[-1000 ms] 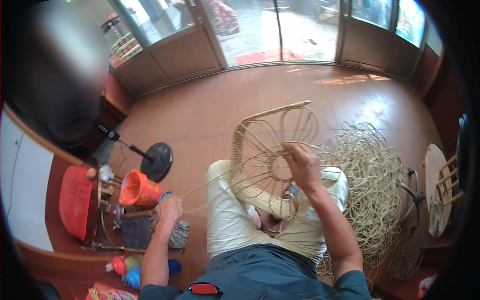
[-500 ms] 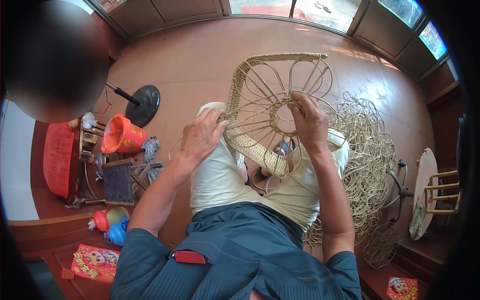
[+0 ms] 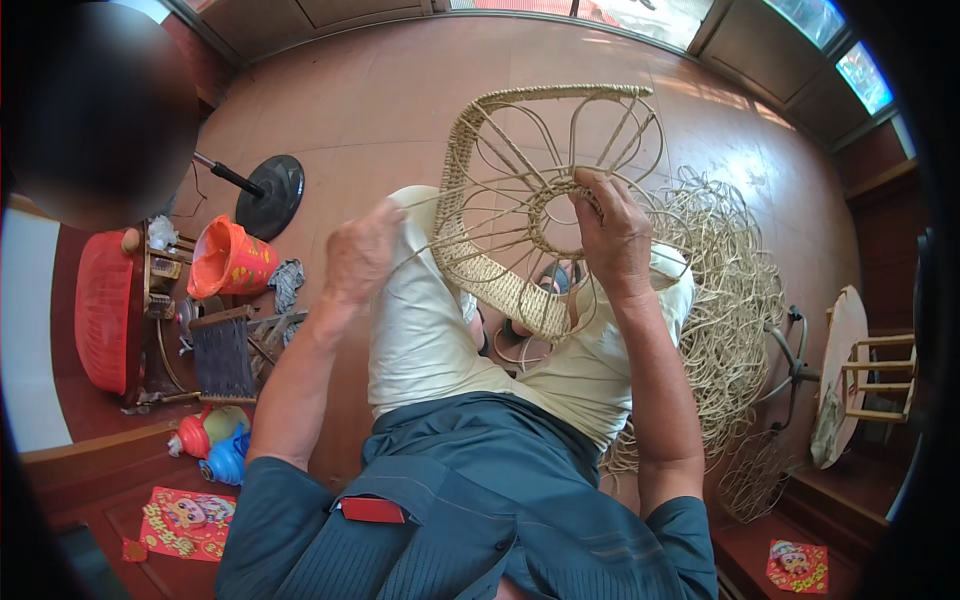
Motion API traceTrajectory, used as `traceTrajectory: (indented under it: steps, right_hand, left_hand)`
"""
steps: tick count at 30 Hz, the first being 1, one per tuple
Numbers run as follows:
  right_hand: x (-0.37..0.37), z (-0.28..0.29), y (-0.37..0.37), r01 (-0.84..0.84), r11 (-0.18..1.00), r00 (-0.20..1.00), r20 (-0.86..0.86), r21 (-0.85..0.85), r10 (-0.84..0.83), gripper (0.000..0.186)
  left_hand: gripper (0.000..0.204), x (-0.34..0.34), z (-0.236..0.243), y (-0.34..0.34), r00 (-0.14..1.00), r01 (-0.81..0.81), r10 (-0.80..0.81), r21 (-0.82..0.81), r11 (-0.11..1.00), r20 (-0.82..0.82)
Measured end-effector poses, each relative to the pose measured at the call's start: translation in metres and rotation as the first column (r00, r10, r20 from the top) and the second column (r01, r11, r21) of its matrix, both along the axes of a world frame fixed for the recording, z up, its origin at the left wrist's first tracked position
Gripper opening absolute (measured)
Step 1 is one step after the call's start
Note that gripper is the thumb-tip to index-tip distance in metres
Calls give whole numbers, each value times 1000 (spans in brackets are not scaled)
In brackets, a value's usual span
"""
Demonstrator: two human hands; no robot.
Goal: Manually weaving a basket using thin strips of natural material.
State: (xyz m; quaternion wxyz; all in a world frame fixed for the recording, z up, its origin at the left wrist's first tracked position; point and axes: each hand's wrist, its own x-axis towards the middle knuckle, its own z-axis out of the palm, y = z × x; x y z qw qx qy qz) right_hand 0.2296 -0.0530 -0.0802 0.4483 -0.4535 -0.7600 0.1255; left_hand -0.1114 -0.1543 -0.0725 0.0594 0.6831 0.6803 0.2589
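Observation:
A half-woven straw-coloured piece [image 3: 515, 303] is propped over my knees, with a braided band along its left and lower sides. Thin spokes run from the band to a small wrapped ring [image 3: 537, 222]. My right hand [image 3: 614, 235] is closed around the ring's right side, its fingertips partly hidden behind the cords. Out to the left of the band, my left hand [image 3: 360, 252] is closed, slightly blurred, on a thin cord strand [image 3: 412, 256] that stretches to the piece. The top right of the frame has a bare-ended band and looped cords.
A big tangled heap of cord [image 3: 735, 310] lies on the floor at my right. Beyond it are a round board [image 3: 838, 375] and a wooden rack. To my left stand a black fan base [image 3: 275, 195], a red bucket [image 3: 236, 262], a folding stool [image 3: 225, 358] and a red plastic basket [image 3: 105, 310].
My left hand has drawn away from the band to the left, pulling the strand out. My right hand keeps its hold on the ring. The whole view has shifted slightly.

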Motion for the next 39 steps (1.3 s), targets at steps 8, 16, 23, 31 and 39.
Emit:
traceTrajectory:
  steps: [8,16,23,31,39]
  right_hand:
    - [3,2,5,31,999,999,25,13,-31,27]
    - [-4,-1,3,-8,1000,999,-45,-13,7,26]
    - [0,4,3,0,997,1000,8,-72,0,27]
    - [-3,6,0,12,997,1000,9,-81,-11,32]
    - [4,5,2,-5,996,998,61,-92,11,36]
  left_hand:
    - [32,-246,-110,-120,735,-588,599,-142,796,316]
    - [28,-342,-164,-290,-58,-709,959,-687,157,279]
    - [26,-88,-65,-90,936,-323,316,19,946,155]
    - [17,90,-5,-15,969,67,-59,-24,997,239]
    - [12,136,-27,-26,944,190,-188,21,982,270]
